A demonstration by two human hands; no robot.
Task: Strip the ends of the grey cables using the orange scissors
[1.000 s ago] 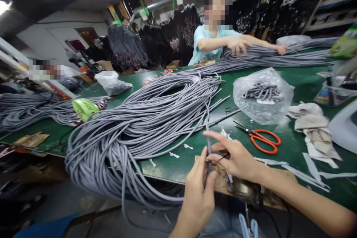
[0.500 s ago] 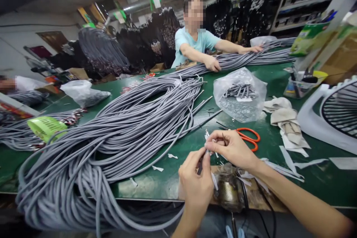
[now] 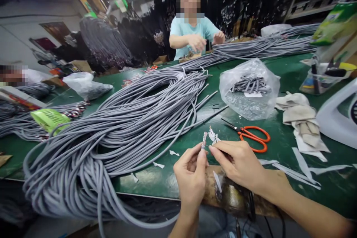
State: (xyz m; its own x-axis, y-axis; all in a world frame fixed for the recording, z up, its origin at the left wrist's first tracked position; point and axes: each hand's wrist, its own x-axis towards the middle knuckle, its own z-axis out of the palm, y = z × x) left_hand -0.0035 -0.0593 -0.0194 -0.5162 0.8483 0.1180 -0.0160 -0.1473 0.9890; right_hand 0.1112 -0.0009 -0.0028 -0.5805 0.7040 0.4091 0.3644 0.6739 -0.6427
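Two hands are meeting over the near edge of the green tabletop (image 3: pixel 290 70), both working on one grey cable end (image 3: pixel 204 139). The left hand (image 3: pixel 191 178) is pinching it upright between thumb and fingers. The right hand (image 3: pixel 240 165) is closing its fingertips on the same end just beside them. That single end is the only one being handled. The great loose heap of grey cables (image 3: pixel 125 126), far too many strands to count, is lying to the left and spilling over the tabletop edge, so most of the work is probably waiting. At least four small white scraps (image 3: pixel 174 153) are lying near the hands, which suggests that some ends are finished. One pair of orange-handled scissors (image 3: pixel 251 134) is resting unused to the right of the hands. One clear plastic bag of short grey pieces (image 3: pixel 249 89) is sitting behind the scissors, and a second bag (image 3: pixel 86 85) is lying far left. One co-worker (image 3: pixel 192 31) is standing opposite, hands raised above another long cable bundle (image 3: pixel 264 46).
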